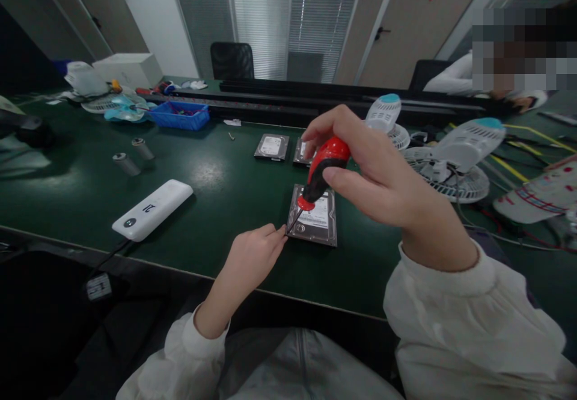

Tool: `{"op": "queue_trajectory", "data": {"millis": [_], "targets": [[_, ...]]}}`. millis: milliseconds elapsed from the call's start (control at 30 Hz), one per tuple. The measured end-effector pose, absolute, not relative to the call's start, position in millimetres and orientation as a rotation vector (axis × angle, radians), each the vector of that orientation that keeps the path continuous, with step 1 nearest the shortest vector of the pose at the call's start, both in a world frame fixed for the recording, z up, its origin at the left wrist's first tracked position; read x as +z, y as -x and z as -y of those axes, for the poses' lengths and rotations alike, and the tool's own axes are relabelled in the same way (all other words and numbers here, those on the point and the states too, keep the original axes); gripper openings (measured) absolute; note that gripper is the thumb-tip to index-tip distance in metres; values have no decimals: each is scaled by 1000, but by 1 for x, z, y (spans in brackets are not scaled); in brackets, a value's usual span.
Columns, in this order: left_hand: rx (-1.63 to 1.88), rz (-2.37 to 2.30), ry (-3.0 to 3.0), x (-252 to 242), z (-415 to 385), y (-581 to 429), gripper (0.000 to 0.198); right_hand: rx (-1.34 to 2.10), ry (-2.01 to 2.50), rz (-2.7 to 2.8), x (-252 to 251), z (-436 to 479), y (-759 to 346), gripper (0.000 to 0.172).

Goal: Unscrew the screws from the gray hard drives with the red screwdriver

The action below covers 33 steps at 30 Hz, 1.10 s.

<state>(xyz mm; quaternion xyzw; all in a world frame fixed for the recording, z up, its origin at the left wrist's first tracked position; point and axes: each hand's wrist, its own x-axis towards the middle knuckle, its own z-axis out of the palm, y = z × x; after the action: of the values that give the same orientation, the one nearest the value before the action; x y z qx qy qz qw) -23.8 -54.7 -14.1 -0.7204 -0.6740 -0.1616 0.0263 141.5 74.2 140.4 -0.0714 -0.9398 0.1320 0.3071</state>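
Observation:
My right hand (374, 174) is wrapped round the handle of a red and black screwdriver (325, 168). The thin shaft slants down to the lower left corner of a hard drive (318, 216), which lies label up on the green table. At that same corner, the fingertips of my left hand (256, 252) are pressed together beside the screwdriver's tip; whatever they pinch is too small to make out. Beyond lie a second hard drive (271, 147) and a third one (301, 152), partly hidden by my right fingers.
A white power bank (153, 209) and two metal cylinders (133, 157) stand or lie left on the table (211, 195). Behind them is a blue basket (180, 115). White fans (455, 153) and cables are at the right. A person (455, 75) sits across.

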Motion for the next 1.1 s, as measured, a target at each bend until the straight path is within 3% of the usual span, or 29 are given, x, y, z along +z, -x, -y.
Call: {"op": "queue_trajectory", "data": {"millis": [200, 400, 500, 633, 867, 1033, 1100], "targets": [[-493, 2089, 2241, -14, 55, 24, 31, 158, 338, 2442, 139, -74, -139, 29], [-506, 2087, 2232, -15, 54, 25, 30, 307, 194, 2504, 141, -75, -142, 26], [-516, 2077, 2234, -15, 55, 25, 30, 215, 257, 2467, 140, -75, -141, 23], [-520, 2072, 2236, -15, 55, 24, 30, 153, 352, 2466, 140, -74, -140, 29], [-527, 2066, 2229, -15, 53, 24, 30, 212, 286, 2468, 141, -73, -141, 25], [-525, 2061, 2226, -16, 54, 25, 30, 185, 356, 2487, 142, -75, -140, 40], [-511, 2073, 2227, -16, 55, 25, 30, 233, 312, 2496, 142, -75, -141, 35]]}}
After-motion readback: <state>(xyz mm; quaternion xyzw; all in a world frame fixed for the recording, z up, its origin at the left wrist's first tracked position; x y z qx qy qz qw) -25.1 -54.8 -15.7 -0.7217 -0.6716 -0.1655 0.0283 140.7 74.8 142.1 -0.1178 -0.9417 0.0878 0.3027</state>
